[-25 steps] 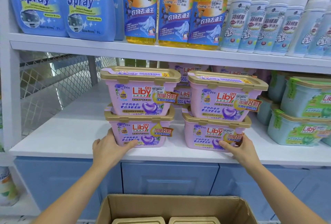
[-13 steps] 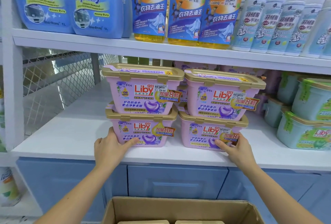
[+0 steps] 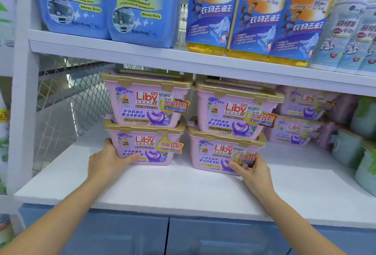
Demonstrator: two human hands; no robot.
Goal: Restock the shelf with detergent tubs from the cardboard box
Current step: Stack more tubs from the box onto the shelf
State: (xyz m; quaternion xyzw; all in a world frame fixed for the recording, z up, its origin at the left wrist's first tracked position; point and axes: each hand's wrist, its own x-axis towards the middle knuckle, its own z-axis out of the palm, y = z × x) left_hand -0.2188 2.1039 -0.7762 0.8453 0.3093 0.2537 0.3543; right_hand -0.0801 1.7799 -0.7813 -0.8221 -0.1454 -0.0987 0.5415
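Now the cardboard box is gone from the bottom of the view, and the two stacks sit further back on the white shelf [image 3: 162,189] than before. Left hand [image 3: 107,160] presses on the lower left tub [image 3: 145,146], fingers around its left corner and thumb on its front. Right hand [image 3: 251,170] presses on the lower right tub [image 3: 221,153] the same way. Each holds up another purple tub [image 3: 147,102] (all lids shut, so I cannot see inside). More purple tubs [image 3: 301,116] stand behind on the right. Blue spray bottles [image 3: 105,4] and yellow bottles [image 3: 252,20] stand on the shelf above.
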